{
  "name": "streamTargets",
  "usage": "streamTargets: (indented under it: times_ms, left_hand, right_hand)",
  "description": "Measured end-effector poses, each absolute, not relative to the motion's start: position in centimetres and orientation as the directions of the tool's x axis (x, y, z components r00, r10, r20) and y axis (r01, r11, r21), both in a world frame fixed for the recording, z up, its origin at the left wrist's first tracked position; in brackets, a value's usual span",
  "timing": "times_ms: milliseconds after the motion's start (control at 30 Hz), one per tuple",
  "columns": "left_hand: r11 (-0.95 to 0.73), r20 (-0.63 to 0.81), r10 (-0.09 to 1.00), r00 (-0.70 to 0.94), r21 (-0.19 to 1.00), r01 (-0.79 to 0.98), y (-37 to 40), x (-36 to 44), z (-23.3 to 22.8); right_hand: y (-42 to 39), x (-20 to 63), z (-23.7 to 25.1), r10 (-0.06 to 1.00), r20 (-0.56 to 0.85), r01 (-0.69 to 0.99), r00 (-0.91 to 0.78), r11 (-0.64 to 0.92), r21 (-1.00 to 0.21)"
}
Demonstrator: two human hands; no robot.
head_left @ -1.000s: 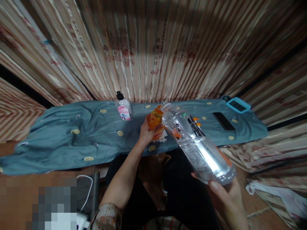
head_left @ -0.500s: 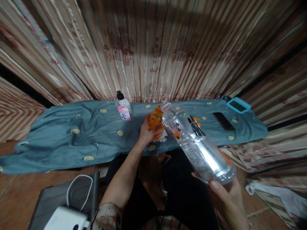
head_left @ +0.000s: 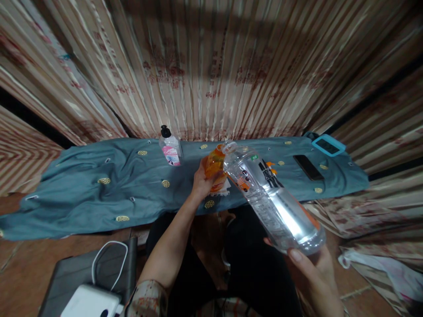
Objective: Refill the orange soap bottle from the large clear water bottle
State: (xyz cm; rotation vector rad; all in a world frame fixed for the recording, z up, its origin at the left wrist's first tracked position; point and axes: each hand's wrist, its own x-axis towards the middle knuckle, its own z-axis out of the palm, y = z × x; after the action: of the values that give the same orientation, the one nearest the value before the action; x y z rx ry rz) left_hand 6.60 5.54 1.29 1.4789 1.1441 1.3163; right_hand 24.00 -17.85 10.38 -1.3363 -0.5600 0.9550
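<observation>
Nothing has shifted since the earlier frame. Near the middle of the teal-clothed counter, the left hand wraps shut round a small orange plastic bottle. Rightward, a large clear ribbed plastic bottle slants, neck touching the orange mouth, base cupped in the closed right hand.

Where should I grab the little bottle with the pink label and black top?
Grip the pump bottle around its clear middle, coming from the front side nearest you. It stands upright on the blue cloth with open space around it; the black pump top looks too narrow to hold firmly.
</observation>
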Motion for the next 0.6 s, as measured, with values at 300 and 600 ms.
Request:
streamTargets:
  times_ms: [300,600]
  left_hand:
    - [-0.240,0.237,0.971,0.038,0.966,0.096,5.53,6.63,1.44]
    - [-0.229,0.227,0.973,0.036,0.969,0.091,5.42,6.64,1.59]
  right_hand:
    - [-17.90,24.27,10.02,0.836,-0.167,-0.244,0.523,-0.041,-0.969]
    - [-17.96,24.52,9.86,0.857,-0.144,-0.253,0.494,-0.017,-0.967]
